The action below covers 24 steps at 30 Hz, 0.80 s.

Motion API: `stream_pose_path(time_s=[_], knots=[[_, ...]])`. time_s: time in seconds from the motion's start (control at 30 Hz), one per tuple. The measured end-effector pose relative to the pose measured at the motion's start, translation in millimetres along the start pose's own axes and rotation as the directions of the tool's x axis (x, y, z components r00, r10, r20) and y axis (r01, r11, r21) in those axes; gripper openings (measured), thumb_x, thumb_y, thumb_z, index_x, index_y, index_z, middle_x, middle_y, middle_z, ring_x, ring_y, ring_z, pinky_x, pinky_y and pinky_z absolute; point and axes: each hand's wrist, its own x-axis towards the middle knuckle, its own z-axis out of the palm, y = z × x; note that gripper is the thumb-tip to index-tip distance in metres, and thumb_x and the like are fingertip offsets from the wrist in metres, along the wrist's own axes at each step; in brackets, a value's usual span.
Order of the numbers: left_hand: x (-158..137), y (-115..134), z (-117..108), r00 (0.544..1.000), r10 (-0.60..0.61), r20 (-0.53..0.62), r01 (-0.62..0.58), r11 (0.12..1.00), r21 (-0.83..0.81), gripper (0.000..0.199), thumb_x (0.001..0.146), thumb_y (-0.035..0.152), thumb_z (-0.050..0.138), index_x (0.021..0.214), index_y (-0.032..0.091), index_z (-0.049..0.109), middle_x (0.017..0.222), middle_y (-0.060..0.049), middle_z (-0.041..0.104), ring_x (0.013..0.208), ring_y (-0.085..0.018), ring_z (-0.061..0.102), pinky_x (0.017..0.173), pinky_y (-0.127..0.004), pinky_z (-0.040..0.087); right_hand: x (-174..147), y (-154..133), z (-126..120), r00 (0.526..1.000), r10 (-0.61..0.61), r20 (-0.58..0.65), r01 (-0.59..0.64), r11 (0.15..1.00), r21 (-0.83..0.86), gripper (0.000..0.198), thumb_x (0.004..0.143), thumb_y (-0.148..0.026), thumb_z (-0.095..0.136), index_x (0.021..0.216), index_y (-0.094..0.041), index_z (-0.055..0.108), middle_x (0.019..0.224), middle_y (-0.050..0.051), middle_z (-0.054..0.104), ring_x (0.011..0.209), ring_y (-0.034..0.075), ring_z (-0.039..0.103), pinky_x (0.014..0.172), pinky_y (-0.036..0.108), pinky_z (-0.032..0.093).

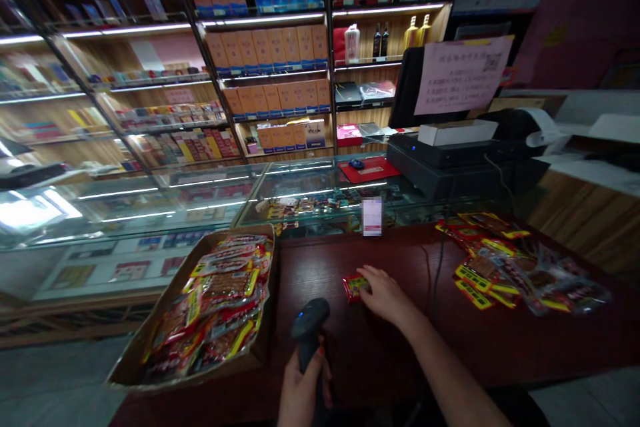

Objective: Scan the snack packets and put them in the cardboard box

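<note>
A dark barcode scanner (310, 323) with a small blue light stands upright in my left hand (301, 383), whose fingers wrap around its handle. Its head tilts over the dark red counter (315, 257). To the right, my right hand (384, 293) grips the edge of a red and yellow snack packet (353, 287) on the counter; part of the packet is hidden under the fingers. An open cardboard box (273, 293) full of similar snack packets (223, 283) sits left of the scanner. Loose snack packets (493, 270) lie in a pile right of my right hand.
Behind the counter runs a glass display case (210, 203). A small white card (372, 216) stands at the counter's far edge. A monitor (407, 90) with a paper notice and a black cash register (450, 170) stand at the right. Cables (437, 267) cross the counter.
</note>
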Motion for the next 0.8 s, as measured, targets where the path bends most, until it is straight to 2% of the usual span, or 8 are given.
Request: stream_pose_path(time_s=[0.1, 0.17, 0.23, 0.4, 0.57, 0.7, 0.73, 0.8], knots=[[2, -5, -2, 1.0, 0.017, 0.007, -0.017, 1.0, -0.012, 0.066, 0.063, 0.067, 0.077, 0.1, 0.017, 0.058, 0.048, 0.006, 0.061, 0.029, -0.011, 0.048, 0.027, -0.02, 0.04, 14, 42, -10, 0.99, -0.084, 0.11, 0.083, 0.996, 0.018, 0.073, 0.078, -0.028, 0.064, 0.148, -0.023, 0.044, 0.16, 0.009, 0.037, 0.149, 0.031, 0.026, 0.116, 0.05, 0.024], [3, -9, -3, 1.0, 0.022, 0.003, -0.021, 1.0, -0.021, 0.064, 0.064, 0.066, 0.077, 0.1, 0.017, 0.059, 0.047, 0.006, 0.06, 0.028, -0.011, 0.047, 0.027, -0.02, 0.039, 17, 63, -11, 0.979, -0.161, 0.123, 0.158, 0.987, 0.03, 0.07, 0.078, -0.034, 0.067, 0.145, -0.026, 0.049, 0.157, 0.008, 0.041, 0.149, 0.032, 0.027, 0.118, 0.051, 0.021], [4, -11, -3, 1.0, 0.016, 0.005, -0.016, 0.999, -0.03, 0.063, 0.065, 0.066, 0.077, 0.101, 0.017, 0.059, 0.047, 0.006, 0.061, 0.027, -0.011, 0.047, 0.026, -0.02, 0.039, 15, 74, -7, 0.974, -0.214, 0.073, 0.21, 0.976, 0.059, 0.063, 0.08, -0.037, 0.067, 0.141, -0.027, 0.053, 0.151, 0.008, 0.05, 0.144, 0.03, 0.036, 0.116, 0.049, 0.026], [0, -7, 0, 1.0, 0.008, 0.0, -0.008, 1.0, -0.029, 0.061, 0.067, 0.065, 0.076, 0.101, 0.017, 0.059, 0.047, 0.007, 0.061, 0.025, -0.01, 0.047, 0.027, -0.018, 0.037, 4, 70, 13, 0.972, -0.177, -0.155, 0.207, 0.956, 0.206, 0.062, 0.082, -0.028, 0.062, 0.142, -0.026, 0.049, 0.133, 0.009, 0.057, 0.125, 0.024, 0.053, 0.109, 0.042, 0.039], [-2, 1, 3, 1.0, 0.0, -0.009, 0.0, 1.0, -0.005, 0.063, 0.065, 0.066, 0.077, 0.1, 0.016, 0.061, 0.047, 0.006, 0.061, 0.025, -0.01, 0.048, 0.027, -0.018, 0.036, 0, 54, 14, 0.936, -0.184, -0.299, 0.294, 0.876, 0.383, 0.036, 0.081, -0.018, 0.05, 0.115, -0.022, 0.061, 0.122, 0.009, 0.059, 0.117, 0.022, 0.058, 0.105, 0.037, 0.044], [-6, 7, 7, 1.0, -0.013, -0.023, 0.013, 1.0, 0.028, 0.062, 0.066, 0.065, 0.077, 0.1, 0.015, 0.061, 0.047, 0.005, 0.061, 0.026, -0.01, 0.047, 0.028, -0.018, 0.035, 7, 58, 12, 0.937, -0.017, -0.348, 0.219, 0.804, 0.552, 0.02, 0.082, -0.032, 0.055, 0.097, -0.023, 0.065, 0.103, 0.006, 0.069, 0.101, 0.026, 0.064, 0.095, 0.04, 0.049], [-7, 8, 9, 1.0, -0.011, -0.021, 0.012, 0.999, 0.041, 0.061, 0.066, 0.064, 0.076, 0.1, 0.016, 0.061, 0.048, 0.006, 0.061, 0.027, -0.009, 0.046, 0.029, -0.018, 0.036, 10, 60, 13, 0.937, 0.065, -0.344, 0.184, 0.745, 0.641, 0.02, 0.08, -0.038, 0.06, 0.093, -0.024, 0.065, 0.099, 0.006, 0.07, 0.098, 0.026, 0.066, 0.092, 0.041, 0.051], [-12, 10, 15, 1.0, 0.003, -0.006, -0.003, 0.997, 0.081, 0.058, 0.068, 0.064, 0.075, 0.099, 0.016, 0.061, 0.049, 0.006, 0.059, 0.027, -0.008, 0.045, 0.03, -0.018, 0.035, 13, 64, 13, 0.939, 0.216, -0.268, 0.121, 0.522, 0.844, 0.032, 0.071, -0.046, 0.071, 0.091, -0.024, 0.061, 0.094, 0.005, 0.072, 0.091, 0.027, 0.068, 0.084, 0.042, 0.054]])
